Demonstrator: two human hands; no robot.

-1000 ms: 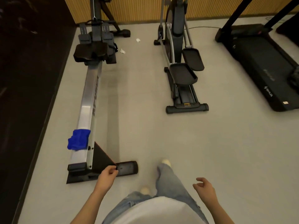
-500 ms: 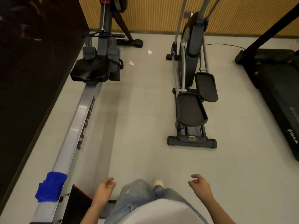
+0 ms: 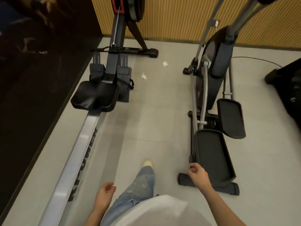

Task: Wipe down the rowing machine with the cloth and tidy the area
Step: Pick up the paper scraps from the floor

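Note:
The rowing machine runs up the left side, its silver rail [image 3: 78,154] leading to the black seat [image 3: 95,95], footrests and handle [image 3: 114,49]. Two crumpled white paper scraps [image 3: 144,76] [image 3: 165,63] lie on the grey floor right of the footrests. My left hand [image 3: 105,194] hangs empty beside the rail, fingers loosely curled. My right hand [image 3: 197,175] is empty too, fingers apart, above the elliptical's rear base. The blue cloth is out of view.
A black elliptical trainer [image 3: 211,144] stands on the right with its pedals toward me. A treadmill's edge [image 3: 283,82] shows at far right with a cable [image 3: 254,58] on the floor. A dark wall [image 3: 32,79] lines the left; my leg and shoe [image 3: 147,163] step forward.
I have walked forward along the rail; the blue cloth on the rail's rear end has slipped out of view below. Seat, footrests and paper scraps appear closer. Both hands stay empty.

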